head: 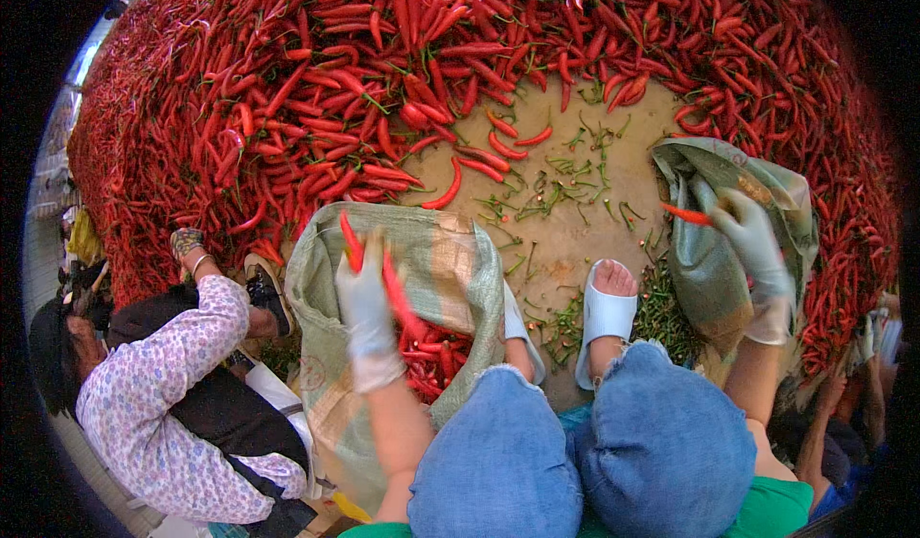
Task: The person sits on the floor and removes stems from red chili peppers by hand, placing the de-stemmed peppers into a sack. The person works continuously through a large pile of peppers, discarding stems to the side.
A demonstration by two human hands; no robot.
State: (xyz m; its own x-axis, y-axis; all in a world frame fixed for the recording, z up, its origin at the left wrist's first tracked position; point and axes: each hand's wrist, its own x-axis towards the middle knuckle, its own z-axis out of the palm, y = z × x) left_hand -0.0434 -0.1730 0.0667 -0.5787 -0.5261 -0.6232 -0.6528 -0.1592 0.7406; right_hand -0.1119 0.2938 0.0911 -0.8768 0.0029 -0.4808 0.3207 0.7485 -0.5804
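My left hand (365, 297), in a pale thin glove, is over the mouth of an open green woven sack (309, 308). It grips a red chili pepper (350, 242), with more red at its right side; motion blur hides how many it holds. Loose red chilies (435, 358) lie inside that sack. To the right, my gloved right hand (751, 240) pinches one red chili (686, 214), which points left. This hand is in front of a second, darker green sack (708, 279). Whether that sack holds anything is hidden.
A large heap of red chilies (402, 56) curves around the front and both sides. Cut green stems (557, 193) and a few chilies (507, 145) litter the floor (560, 243). My sandalled foot (611, 308) stands between the sacks. Another person in a floral sleeve (158, 387) sits at left.
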